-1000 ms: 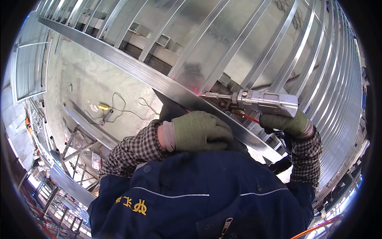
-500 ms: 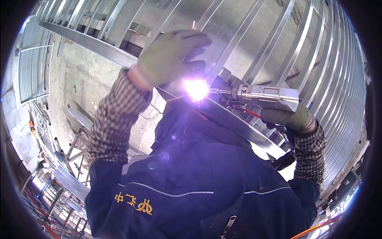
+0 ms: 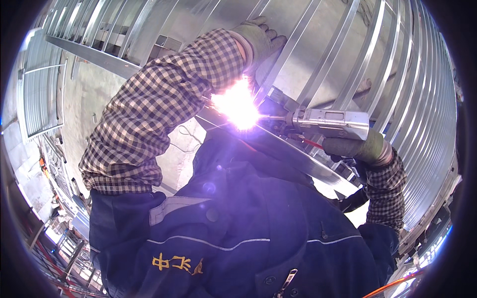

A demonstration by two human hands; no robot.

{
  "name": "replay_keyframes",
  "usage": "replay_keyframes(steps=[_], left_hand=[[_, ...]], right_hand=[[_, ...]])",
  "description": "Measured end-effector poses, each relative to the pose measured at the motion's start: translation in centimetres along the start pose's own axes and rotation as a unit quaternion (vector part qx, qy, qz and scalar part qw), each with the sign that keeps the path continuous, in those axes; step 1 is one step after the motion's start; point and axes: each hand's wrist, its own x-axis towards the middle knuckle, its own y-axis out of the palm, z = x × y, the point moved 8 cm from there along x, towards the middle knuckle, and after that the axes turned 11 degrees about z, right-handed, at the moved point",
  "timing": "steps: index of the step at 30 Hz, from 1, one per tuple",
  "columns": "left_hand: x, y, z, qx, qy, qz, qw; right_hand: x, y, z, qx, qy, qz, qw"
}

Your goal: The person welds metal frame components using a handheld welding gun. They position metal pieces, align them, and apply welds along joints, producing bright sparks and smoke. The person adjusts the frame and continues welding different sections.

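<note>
My right hand [image 3: 354, 148], in a grey-green glove, is wrapped round the handle of a silver welding gun [image 3: 330, 121]. The gun's thin nozzle points left into a glaring white weld flash [image 3: 238, 107], which hides the joint beneath it. Beyond the glare, my gloved left hand [image 3: 258, 40] reaches out with fingers apart. Its fingertips lie at or close to a slanting metal bar [image 3: 297, 37]; contact is hard to make out. The checked left sleeve [image 3: 164, 94] passes just behind and left of the sparks.
Many parallel shiny metal bars [image 3: 370, 64] run across the frame, crowding the right side. A long metal rail [image 3: 94, 55] edges it at upper left. Another slatted panel [image 3: 42, 97] stands at far left. An orange cable [image 3: 397, 285] curves at lower right.
My left hand has moved up and right, past the flash to the slanting bar, with the forearm now stretched across. The flash has grown larger; the welding gun has shifted slightly left.
</note>
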Motion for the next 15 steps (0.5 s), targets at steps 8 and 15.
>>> replay_keyframes(steps=[8,15], left_hand=[[1.09,-0.85,0.12,-0.064,-0.008,0.031,0.997],[0.86,-0.92,-0.59,-0.019,0.005,0.07,0.997]], right_hand=[[-0.34,0.22,-0.08,0.012,-0.036,0.061,0.997],[-0.22,-0.47,-0.52,-0.068,-0.097,0.089,0.989]])
